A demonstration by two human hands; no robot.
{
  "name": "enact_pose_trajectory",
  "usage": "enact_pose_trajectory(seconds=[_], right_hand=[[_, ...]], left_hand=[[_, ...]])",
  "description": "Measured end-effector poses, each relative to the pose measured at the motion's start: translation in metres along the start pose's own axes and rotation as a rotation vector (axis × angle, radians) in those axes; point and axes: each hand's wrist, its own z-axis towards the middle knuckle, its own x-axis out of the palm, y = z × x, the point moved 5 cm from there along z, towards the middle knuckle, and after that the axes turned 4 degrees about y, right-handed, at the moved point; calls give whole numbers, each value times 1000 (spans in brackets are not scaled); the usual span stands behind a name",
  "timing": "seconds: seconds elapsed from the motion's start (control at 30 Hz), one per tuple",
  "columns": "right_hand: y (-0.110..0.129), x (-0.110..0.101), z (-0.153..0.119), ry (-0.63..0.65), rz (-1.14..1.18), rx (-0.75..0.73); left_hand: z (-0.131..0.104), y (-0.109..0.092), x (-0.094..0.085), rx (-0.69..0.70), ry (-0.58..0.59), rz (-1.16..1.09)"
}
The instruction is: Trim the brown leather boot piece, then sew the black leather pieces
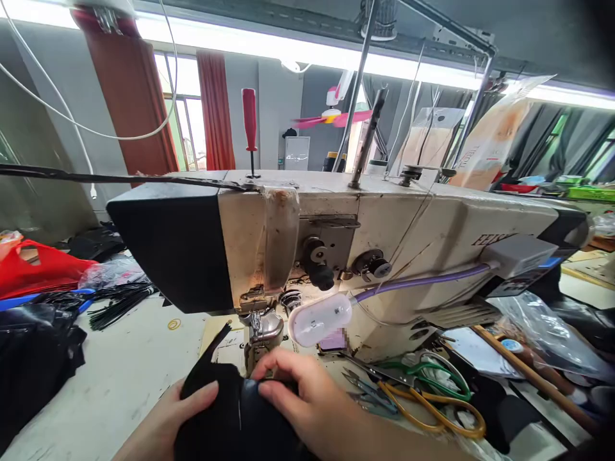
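A black piece of material (216, 416), perhaps leather or fabric, lies between my hands in front of the sewing machine (327, 237). My left hand (185, 410) is closed on its left side, thumb on top and fingers hidden beneath. On the right, my right hand (300, 387) pinches the far edge with thumb and forefinger. A thin pale line runs down the piece between the hands. Just beyond it is the metal presser foot area (264, 326); the needle cannot be made out. A white lamp (321, 319) glows beside it.
Scissors with green handles (444, 371) and scissors with yellow handles (432, 413) lie right of my right hand. A red screwdriver (249, 121) stands on the machine top. Black material (38, 371) and a red plastic bag (41, 269) lie left.
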Motion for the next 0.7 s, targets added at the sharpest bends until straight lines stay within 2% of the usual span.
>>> enact_pose_trajectory(seconds=[0.07,0.13,0.23,0.4,0.53,0.63,0.7], right_hand=[[-10,-10,10,-84,-115,-117],[-18,-21,17,-160,-241,-220],[-26,-35,21,-247,-480,-303],[-23,-37,18,-330,-789,-488],[-23,-33,13,-321,-778,-496],[-29,-34,14,-328,-797,-488],[-34,-36,17,-344,-824,-473]], left_hand=[[17,-2,2,-3,1,33],[33,-9,11,28,71,51],[50,-22,25,104,134,47],[53,-36,39,185,142,79],[43,-40,36,136,45,85],[44,-42,30,92,-40,73],[51,-44,29,102,-24,86]])
